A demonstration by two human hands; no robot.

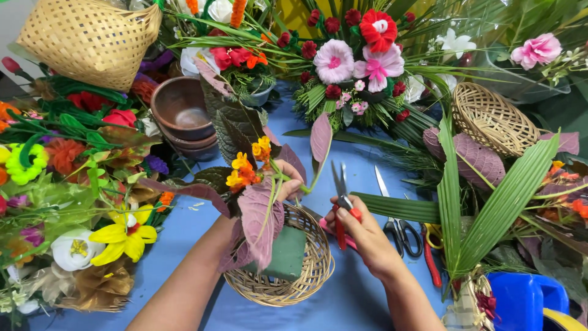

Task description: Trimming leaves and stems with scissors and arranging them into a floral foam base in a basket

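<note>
Both hands grip: left hand pinches a flower sprig, right hand clasps red-handled snips.

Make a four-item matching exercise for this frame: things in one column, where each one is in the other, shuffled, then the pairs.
Things:
1. red-handled snips
2. green foam block
3. black-handled scissors
4. stacked brown bowls

Places:
A. flat on the blue table, right of the right hand
B. inside the small woven basket
C. far left, near the big woven basket
D. gripped in the right hand, blades up

The left hand holds a stem of orange-yellow flowers.

Pairs: 1-D, 2-B, 3-A, 4-C
</note>
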